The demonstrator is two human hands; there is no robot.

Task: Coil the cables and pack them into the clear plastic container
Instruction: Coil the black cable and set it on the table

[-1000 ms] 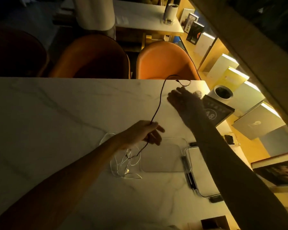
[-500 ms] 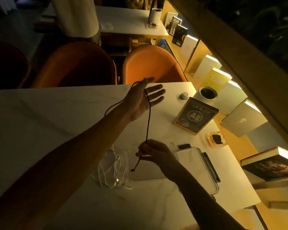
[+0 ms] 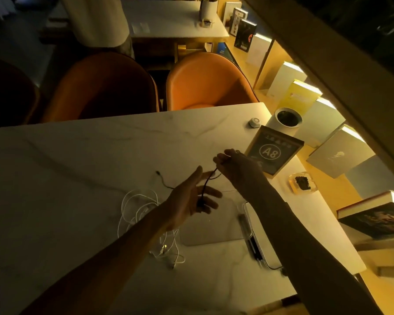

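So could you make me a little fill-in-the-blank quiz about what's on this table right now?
1. The right hand pinches a thin ____ cable that runs across the open left hand.
2. The loose tangle lying on the marble table is the ____ cable.
3. The framed sign reads ____.
4. Inside the clear container there are ____ cables so far.

Missing words: black; white; A8; no

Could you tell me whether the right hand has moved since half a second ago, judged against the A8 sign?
Yes. The right hand, pinching the black cable, has moved up the table, from near the clear container to beside the A8 sign.
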